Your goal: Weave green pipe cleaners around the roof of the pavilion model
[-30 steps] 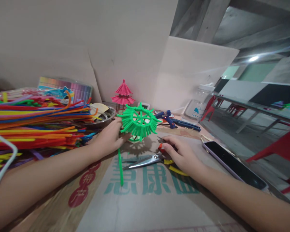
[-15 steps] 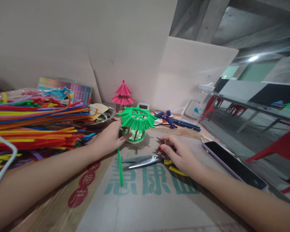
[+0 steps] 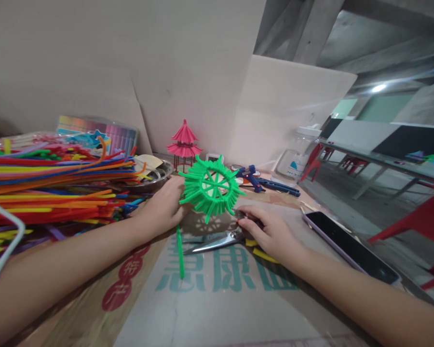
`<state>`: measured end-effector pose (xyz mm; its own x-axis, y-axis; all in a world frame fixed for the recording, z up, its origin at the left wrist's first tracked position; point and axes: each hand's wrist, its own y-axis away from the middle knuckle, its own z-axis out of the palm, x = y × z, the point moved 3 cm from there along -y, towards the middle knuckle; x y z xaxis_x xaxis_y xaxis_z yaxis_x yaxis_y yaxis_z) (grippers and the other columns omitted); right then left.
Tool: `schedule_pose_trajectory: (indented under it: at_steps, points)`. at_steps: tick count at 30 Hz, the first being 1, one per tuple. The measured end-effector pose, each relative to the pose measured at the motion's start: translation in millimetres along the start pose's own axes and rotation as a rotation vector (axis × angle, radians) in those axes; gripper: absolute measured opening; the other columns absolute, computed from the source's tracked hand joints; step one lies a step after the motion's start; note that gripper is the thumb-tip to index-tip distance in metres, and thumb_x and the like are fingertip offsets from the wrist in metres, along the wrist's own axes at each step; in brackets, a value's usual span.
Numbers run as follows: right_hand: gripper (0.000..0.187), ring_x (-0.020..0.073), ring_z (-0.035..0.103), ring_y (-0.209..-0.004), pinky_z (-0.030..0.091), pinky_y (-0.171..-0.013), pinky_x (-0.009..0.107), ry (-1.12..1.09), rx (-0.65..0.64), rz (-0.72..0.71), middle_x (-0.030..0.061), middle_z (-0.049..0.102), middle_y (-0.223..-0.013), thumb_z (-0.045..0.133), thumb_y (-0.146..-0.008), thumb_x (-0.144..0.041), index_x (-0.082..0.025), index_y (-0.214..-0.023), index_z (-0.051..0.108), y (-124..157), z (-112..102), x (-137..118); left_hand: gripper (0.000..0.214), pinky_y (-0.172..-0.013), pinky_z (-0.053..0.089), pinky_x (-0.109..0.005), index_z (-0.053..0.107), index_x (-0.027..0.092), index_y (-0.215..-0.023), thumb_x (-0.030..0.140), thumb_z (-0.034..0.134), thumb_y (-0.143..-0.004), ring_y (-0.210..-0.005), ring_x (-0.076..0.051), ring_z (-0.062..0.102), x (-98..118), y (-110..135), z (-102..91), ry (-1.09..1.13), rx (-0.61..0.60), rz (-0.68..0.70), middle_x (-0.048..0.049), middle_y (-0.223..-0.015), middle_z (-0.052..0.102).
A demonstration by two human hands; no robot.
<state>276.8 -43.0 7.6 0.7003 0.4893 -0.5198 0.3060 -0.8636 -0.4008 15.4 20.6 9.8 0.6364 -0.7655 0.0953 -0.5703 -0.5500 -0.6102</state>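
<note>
My left hand grips a green pipe-cleaner pavilion at its left side. The fringed roof is tilted toward me, showing a ring with spokes; its base is mostly hidden behind it. My right hand is closed on small red-handled cutters, their tip close to the roof's lower right edge. Whether the tip touches the green fringe I cannot tell. Large scissors lie open on the table below, handles partly under my right hand. Beside them are a green pipe cleaner and short yellow pieces.
Bundles of colored pipe cleaners fill the left, near a metal bowl and a marker set. Behind stand a pink pavilion, a blue glue gun and a clear bottle. A phone lies at right.
The green pavilion has been lifted and tipped toward me, so its roof top faces the camera. My right hand has stayed nearly in place, the cutters now partly hidden.
</note>
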Motion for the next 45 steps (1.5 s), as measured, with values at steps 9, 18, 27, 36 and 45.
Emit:
schedule_pose_trajectory:
  at_steps: [9, 18, 27, 36, 45]
  points:
    - [0.027, 0.0257, 0.073, -0.096, 0.053, -0.081, 0.035, 0.022, -0.018, -0.016, 0.0088, 0.079, -0.105, 0.052, -0.099, -0.032, -0.019, -0.113, 0.072, 0.9, -0.4, 1.7, 0.026, -0.097, 0.048, -0.049, 0.056, 0.014, -0.113, 0.029, 0.043, -0.096, -0.112, -0.031, 0.056, 2.6, -1.2, -1.8, 0.013, 0.028, -0.002, -0.0167, -0.116, 0.060]
    - [0.023, 0.0210, 0.070, -0.078, 0.049, -0.070, 0.030, -0.001, -0.014, 0.006, 0.0053, 0.077, -0.088, 0.052, -0.100, -0.031, -0.018, -0.104, 0.071, 0.4, -2.2, -2.6, 0.033, -0.097, 0.048, -0.054, 0.058, 0.013, -0.109, 0.038, 0.041, -0.097, -0.113, -0.035, 0.056, 0.7, -1.1, -0.4, 0.028, -0.009, -0.069, -0.0196, -0.115, 0.061]
    - [0.026, 0.0235, 0.072, -0.086, 0.052, -0.075, 0.032, -0.008, 0.008, -0.014, 0.0072, 0.079, -0.094, 0.049, -0.100, -0.030, -0.019, -0.101, 0.072, 0.6, -3.3, -3.8, 0.030, -0.100, 0.047, -0.051, 0.057, 0.015, -0.113, 0.035, 0.044, -0.095, -0.113, -0.032, 0.056, 3.3, -2.7, -2.9, 0.033, 0.000, -0.056, -0.0168, -0.117, 0.062]
    - [0.028, 0.0222, 0.072, -0.083, 0.052, -0.074, 0.031, -0.011, 0.035, -0.027, 0.0044, 0.079, -0.090, 0.048, -0.101, -0.032, -0.022, -0.092, 0.073, 2.3, -3.4, -0.3, 0.031, -0.098, 0.047, -0.048, 0.056, 0.014, -0.112, 0.036, 0.040, -0.098, -0.111, -0.031, 0.056, 4.5, -2.3, -4.0, 0.005, -0.010, -0.036, -0.0167, -0.115, 0.062]
    - [0.023, 0.0209, 0.069, -0.075, 0.048, -0.065, 0.030, -0.019, -0.003, 0.012, 0.0043, 0.077, -0.083, 0.052, -0.099, -0.032, -0.020, -0.093, 0.071, -0.3, -3.2, -4.3, 0.029, -0.099, 0.047, -0.048, 0.056, 0.015, -0.113, 0.035, 0.042, -0.097, -0.111, -0.031, 0.055, 3.8, -1.9, -2.7, 0.010, -0.007, -0.036, -0.0160, -0.117, 0.061]
